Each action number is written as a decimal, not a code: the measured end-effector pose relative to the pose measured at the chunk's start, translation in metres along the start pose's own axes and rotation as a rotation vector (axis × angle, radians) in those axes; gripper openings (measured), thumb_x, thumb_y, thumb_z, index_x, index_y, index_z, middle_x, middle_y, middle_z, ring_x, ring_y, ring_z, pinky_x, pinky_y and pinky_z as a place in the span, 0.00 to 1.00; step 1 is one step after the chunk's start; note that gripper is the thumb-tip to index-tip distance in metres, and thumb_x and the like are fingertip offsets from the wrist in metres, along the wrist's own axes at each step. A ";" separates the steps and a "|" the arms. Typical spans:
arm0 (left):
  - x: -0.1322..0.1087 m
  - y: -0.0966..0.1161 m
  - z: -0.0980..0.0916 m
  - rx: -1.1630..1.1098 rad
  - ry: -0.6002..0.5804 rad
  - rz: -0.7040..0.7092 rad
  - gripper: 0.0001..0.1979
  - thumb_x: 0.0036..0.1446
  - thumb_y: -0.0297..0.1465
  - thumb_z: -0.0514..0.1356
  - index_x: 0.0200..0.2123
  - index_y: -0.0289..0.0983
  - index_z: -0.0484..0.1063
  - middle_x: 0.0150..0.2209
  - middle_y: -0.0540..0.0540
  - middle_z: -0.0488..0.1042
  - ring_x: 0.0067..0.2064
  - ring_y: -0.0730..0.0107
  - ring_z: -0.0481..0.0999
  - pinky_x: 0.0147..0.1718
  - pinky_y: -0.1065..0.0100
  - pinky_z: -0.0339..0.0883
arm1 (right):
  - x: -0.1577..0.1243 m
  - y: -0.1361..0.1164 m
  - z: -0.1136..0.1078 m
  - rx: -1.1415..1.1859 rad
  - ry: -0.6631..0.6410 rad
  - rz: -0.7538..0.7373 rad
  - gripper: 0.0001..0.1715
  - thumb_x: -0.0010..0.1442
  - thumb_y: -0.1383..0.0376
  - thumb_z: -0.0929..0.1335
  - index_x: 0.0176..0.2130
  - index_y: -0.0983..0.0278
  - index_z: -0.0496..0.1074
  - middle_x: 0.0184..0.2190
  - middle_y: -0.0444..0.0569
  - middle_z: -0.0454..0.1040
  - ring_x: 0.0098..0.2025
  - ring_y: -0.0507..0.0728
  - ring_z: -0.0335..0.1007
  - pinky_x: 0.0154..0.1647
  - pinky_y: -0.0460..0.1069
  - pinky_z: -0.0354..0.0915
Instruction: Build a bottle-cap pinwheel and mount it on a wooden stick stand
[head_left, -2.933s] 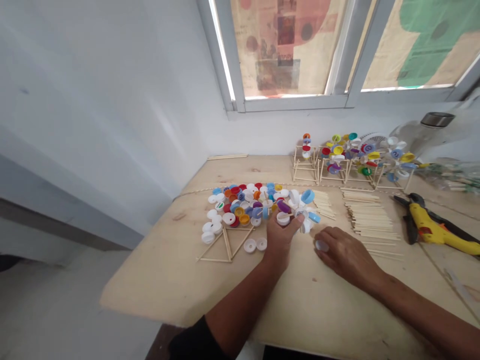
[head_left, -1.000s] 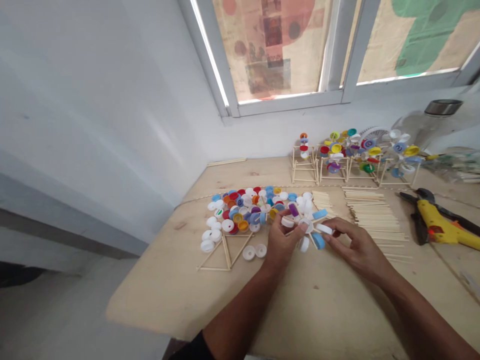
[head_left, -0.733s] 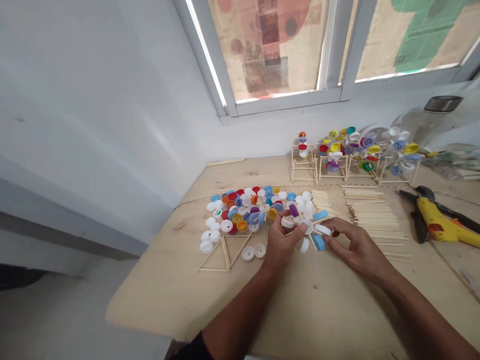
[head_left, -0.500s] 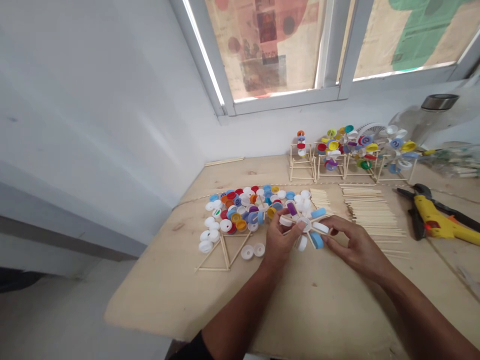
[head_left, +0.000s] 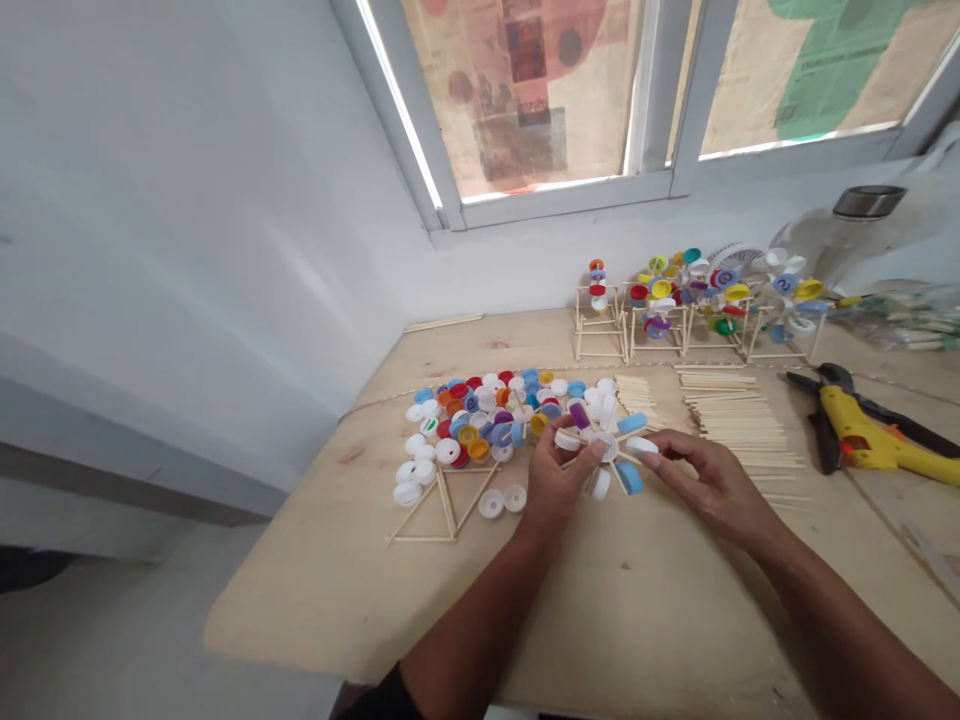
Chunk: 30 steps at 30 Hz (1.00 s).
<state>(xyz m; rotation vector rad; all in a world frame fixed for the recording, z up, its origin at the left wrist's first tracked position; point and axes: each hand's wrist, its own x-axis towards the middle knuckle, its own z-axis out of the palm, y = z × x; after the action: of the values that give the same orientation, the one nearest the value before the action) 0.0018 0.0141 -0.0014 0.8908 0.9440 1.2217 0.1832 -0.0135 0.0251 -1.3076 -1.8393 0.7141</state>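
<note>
White-hubbed wheel over the worktop: grips it near the centre with the left hand, pinches a cap at its outer edge with the right hand. Seems to be setting this cap; next calls for holding it steady and square.

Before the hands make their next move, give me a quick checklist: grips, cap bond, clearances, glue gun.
1. Left hand gripping the bottle-cap wheel: ok, thumb at the hub.
2. Right hand on a white cap at the wheel's rim: ok, held in the fingers.
3. White cap firmly bonded to the wheel: cannot tell.
4. Loose caps well away from left hand: not ok, the pile lies close by.
5. Triangular stick frame clear of both hands: ok, lying apart, left of left hand.
6. Yellow glue gun hot: cannot tell; it lies right of right hand, untouched.
</note>
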 end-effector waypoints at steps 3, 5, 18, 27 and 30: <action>0.001 -0.001 -0.001 -0.014 0.002 -0.020 0.30 0.43 0.38 0.70 0.49 0.35 0.67 0.35 0.44 0.80 0.34 0.63 0.80 0.35 0.66 0.71 | 0.001 0.001 -0.002 -0.001 -0.004 0.016 0.16 0.62 0.55 0.63 0.34 0.61 0.75 0.27 0.44 0.75 0.29 0.53 0.69 0.29 0.46 0.65; 0.002 -0.002 -0.001 -0.022 0.006 -0.021 0.30 0.43 0.38 0.70 0.49 0.36 0.67 0.34 0.45 0.80 0.33 0.64 0.80 0.34 0.67 0.71 | 0.001 0.001 -0.002 0.010 -0.016 0.007 0.16 0.63 0.55 0.63 0.35 0.61 0.75 0.29 0.45 0.76 0.31 0.53 0.70 0.31 0.46 0.65; 0.001 0.000 0.000 -0.034 0.035 -0.017 0.29 0.42 0.39 0.71 0.47 0.36 0.68 0.32 0.47 0.79 0.32 0.64 0.79 0.33 0.68 0.71 | -0.001 -0.001 0.001 -0.050 -0.015 -0.058 0.12 0.62 0.57 0.64 0.38 0.59 0.75 0.32 0.47 0.77 0.32 0.56 0.70 0.34 0.49 0.69; 0.001 0.001 0.002 -0.077 0.033 -0.050 0.32 0.38 0.39 0.72 0.47 0.36 0.68 0.32 0.46 0.79 0.31 0.65 0.79 0.33 0.68 0.70 | -0.003 0.004 0.007 -0.118 0.084 -0.127 0.11 0.60 0.62 0.64 0.39 0.60 0.75 0.38 0.49 0.79 0.35 0.55 0.73 0.37 0.49 0.69; 0.001 0.002 0.002 -0.092 0.037 -0.037 0.32 0.37 0.39 0.73 0.46 0.35 0.69 0.31 0.47 0.78 0.30 0.67 0.78 0.33 0.68 0.70 | -0.004 0.004 0.008 -0.128 0.117 -0.135 0.11 0.60 0.63 0.65 0.40 0.60 0.75 0.36 0.48 0.79 0.34 0.54 0.73 0.37 0.49 0.69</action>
<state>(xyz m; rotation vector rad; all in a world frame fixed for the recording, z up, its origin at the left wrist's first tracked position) 0.0035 0.0151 0.0009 0.7777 0.9223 1.2436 0.1792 -0.0159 0.0167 -1.2640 -1.8827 0.4456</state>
